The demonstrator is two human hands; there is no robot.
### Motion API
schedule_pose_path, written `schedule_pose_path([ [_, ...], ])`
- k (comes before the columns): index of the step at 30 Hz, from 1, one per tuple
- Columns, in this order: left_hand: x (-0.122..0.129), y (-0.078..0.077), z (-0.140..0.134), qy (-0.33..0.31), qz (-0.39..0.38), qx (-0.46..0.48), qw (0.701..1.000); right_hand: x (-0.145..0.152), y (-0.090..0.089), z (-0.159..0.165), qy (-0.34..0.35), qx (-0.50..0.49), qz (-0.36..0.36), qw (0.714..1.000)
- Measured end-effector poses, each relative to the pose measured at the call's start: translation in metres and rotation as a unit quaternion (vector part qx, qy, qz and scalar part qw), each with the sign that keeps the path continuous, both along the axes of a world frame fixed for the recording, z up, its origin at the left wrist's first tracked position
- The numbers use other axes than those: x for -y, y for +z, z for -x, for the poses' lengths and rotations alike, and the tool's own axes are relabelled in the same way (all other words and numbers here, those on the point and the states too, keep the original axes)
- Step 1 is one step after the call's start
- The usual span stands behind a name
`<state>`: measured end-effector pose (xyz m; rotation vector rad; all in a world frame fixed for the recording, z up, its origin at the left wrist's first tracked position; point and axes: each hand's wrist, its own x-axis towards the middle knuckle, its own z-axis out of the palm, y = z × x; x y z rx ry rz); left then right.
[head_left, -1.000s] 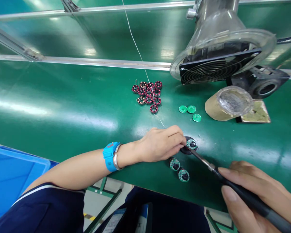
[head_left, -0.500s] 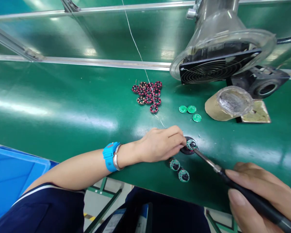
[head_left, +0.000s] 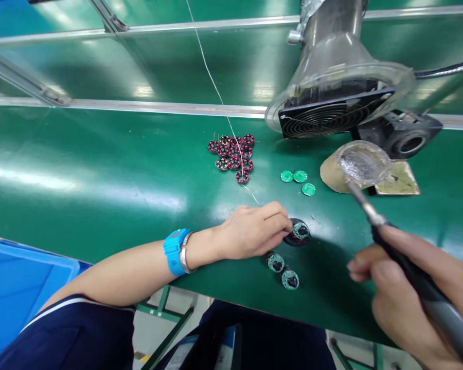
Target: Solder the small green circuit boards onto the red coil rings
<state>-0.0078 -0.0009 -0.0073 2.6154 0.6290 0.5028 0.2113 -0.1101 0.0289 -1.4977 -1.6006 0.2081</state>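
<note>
My right hand (head_left: 405, 288) is wrapped round the black handle of a soldering iron (head_left: 374, 216), whose tip reaches the front of a tan cup (head_left: 330, 172). My left hand (head_left: 254, 229) is closed in a pinch beside a round green circuit board (head_left: 301, 230). That board sits on a black round base (head_left: 295, 242). Thin solder wire (head_left: 216, 87) hangs from above and runs into my left hand, where its end is hidden by the fingers. Two more boards with black centres, a nearer one (head_left: 290, 279) and another (head_left: 275, 262), lie below the left hand.
Several red-and-black wound coils (head_left: 234, 151) lie grouped beyond my left hand. Three plain green discs (head_left: 300, 177) are left of the cup. A fume hood with a black fan grille (head_left: 332, 115) hangs over the back right. A blue bin (head_left: 23, 288) stands at the left.
The soldering iron has lifted off the board and swung up and away to the cup, with my right hand. My left hand stays at the black base.
</note>
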Motion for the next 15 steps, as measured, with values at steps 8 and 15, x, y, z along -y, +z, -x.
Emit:
schedule_pose_path([
  [8,-0.001,0.002,0.0,-0.009,-0.005,-0.007,1.0,-0.048,-0.021,0.005,0.216,0.059,-0.003,0.974],
  [15,0.004,0.0,-0.003,-0.002,0.021,0.052,0.998,-0.047,-0.034,0.005,0.206,0.037,-0.009,0.978],
])
